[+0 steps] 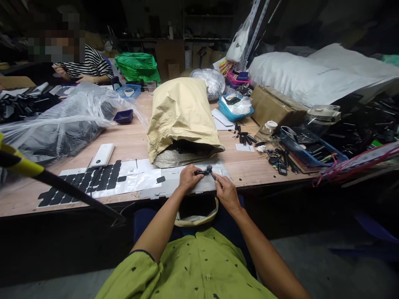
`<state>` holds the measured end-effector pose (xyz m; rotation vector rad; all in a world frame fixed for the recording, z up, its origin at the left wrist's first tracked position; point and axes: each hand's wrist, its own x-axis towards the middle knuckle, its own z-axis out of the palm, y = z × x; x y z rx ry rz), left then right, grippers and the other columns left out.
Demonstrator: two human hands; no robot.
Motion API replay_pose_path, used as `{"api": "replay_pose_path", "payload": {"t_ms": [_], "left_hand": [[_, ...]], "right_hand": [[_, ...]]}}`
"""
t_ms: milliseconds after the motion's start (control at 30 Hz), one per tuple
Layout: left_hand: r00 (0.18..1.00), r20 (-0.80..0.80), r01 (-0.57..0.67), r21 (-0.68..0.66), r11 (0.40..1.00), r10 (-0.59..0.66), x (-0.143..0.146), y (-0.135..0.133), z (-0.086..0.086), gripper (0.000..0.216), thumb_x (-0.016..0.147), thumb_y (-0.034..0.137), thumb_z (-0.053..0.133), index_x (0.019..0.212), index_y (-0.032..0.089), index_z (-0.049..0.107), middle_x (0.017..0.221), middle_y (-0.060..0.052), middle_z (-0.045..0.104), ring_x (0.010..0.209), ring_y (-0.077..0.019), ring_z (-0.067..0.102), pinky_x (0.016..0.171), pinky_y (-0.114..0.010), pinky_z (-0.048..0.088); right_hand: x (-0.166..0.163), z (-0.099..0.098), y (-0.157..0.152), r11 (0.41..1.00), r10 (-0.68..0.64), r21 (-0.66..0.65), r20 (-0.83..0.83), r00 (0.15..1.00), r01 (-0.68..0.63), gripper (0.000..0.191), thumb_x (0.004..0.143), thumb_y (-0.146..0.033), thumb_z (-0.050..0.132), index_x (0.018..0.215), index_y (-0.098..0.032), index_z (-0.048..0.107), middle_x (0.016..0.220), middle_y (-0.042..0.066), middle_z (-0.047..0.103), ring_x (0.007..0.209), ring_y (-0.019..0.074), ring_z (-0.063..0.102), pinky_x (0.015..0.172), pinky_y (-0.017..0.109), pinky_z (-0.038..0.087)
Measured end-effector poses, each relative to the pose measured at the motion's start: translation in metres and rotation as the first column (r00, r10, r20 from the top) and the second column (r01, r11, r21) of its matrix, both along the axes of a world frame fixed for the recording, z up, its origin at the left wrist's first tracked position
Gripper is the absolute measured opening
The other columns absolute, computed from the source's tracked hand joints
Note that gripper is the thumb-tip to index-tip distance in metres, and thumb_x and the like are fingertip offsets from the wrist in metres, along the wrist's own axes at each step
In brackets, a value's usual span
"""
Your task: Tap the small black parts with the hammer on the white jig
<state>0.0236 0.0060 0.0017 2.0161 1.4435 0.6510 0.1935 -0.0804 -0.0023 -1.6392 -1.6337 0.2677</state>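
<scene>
My left hand (188, 178) pinches one end of a small black part with a round knob (209, 168). From the other side, my right hand (226, 192) grips a thin dark stem that meets the knob; whether stem and part are one piece I cannot tell. Both hands are above a grey sheet (174, 176) at the table's front edge. Just beyond them lies a cream woven sack (182, 112), its dark open mouth facing me. Below the hands, an open bag (198, 220) with a pale rim sits at my lap.
To the left are black stickers on white sheets (107, 178), a white power bank (103, 155) and a plastic-covered pile (62, 133). Black parts (243, 136), a jar (265, 131) and a blue basket (311, 147) lie right. A co-worker (93, 64) sits far left.
</scene>
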Motion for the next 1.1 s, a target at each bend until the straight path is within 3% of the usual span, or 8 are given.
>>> {"api": "replay_pose_path", "payload": {"t_ms": [233,433,633,800,967,1100], "left_hand": [[1.000,-0.008,-0.009,0.003,1.000,0.009,0.003,0.001,-0.002,0.016,0.077,0.028,0.074,0.092,0.028,0.079,0.085,-0.001,0.067,0.087,-0.0190,0.062,0.080,-0.030,0.048],[1.000,-0.006,-0.028,0.001,1.000,0.028,0.005,0.000,-0.004,0.017,0.078,0.028,0.073,0.094,0.027,0.079,0.086,-0.002,0.066,0.088,-0.0191,0.062,0.080,-0.030,0.048],[1.000,0.003,-0.014,0.007,1.000,0.014,0.004,0.001,-0.007,0.020,0.077,0.028,0.075,0.096,0.027,0.079,0.088,-0.002,0.067,0.088,-0.0194,0.062,0.081,-0.031,0.049],[1.000,0.007,-0.015,0.001,1.000,0.015,0.004,0.002,-0.011,0.020,0.076,0.030,0.075,0.095,0.028,0.079,0.088,-0.001,0.067,0.086,-0.0192,0.062,0.082,-0.031,0.050],[1.000,0.012,0.003,0.002,1.000,-0.003,0.002,0.003,-0.011,0.019,0.074,0.030,0.077,0.093,0.028,0.080,0.087,-0.001,0.065,0.086,-0.0196,0.062,0.082,-0.032,0.049],[0.991,-0.022,0.135,-0.016,0.991,-0.135,-0.006,0.002,-0.005,0.018,0.070,0.032,0.081,0.087,0.028,0.080,0.092,-0.002,0.064,0.094,-0.0220,0.060,0.088,-0.036,0.048]], "right_hand": [[-0.007,0.004,-0.001,1.000,0.018,0.019,-0.005,1.000,-0.018,0.039,0.094,-0.023,0.042,0.121,-0.023,0.070,0.108,0.009,0.072,0.102,0.0216,0.065,0.094,0.037,0.053],[-0.013,-0.005,-0.001,0.998,0.062,-0.020,-0.017,0.998,-0.063,0.038,0.092,-0.022,0.044,0.118,-0.023,0.071,0.101,0.008,0.072,0.094,0.0204,0.066,0.088,0.034,0.053],[0.028,-0.007,0.015,0.989,-0.147,-0.011,0.141,0.979,0.150,0.038,0.091,-0.020,0.044,0.117,-0.022,0.071,0.101,0.009,0.069,0.090,0.0205,0.061,0.083,0.032,0.049],[0.068,-0.013,0.038,0.916,-0.346,-0.076,0.348,0.871,0.394,0.036,0.086,-0.014,0.051,0.112,-0.022,0.074,0.087,0.007,0.061,0.079,0.0185,0.052,0.067,0.028,0.037],[0.070,-0.023,0.047,0.896,-0.394,-0.002,0.455,0.799,0.443,0.034,0.087,-0.014,0.051,0.111,-0.022,0.074,0.085,0.008,0.056,0.079,0.0195,0.047,0.064,0.029,0.031],[0.062,-0.025,0.047,0.893,-0.406,0.053,0.522,0.750,0.447,0.033,0.089,-0.015,0.048,0.111,-0.019,0.073,0.086,0.009,0.056,0.080,0.0208,0.047,0.064,0.030,0.030]]}}
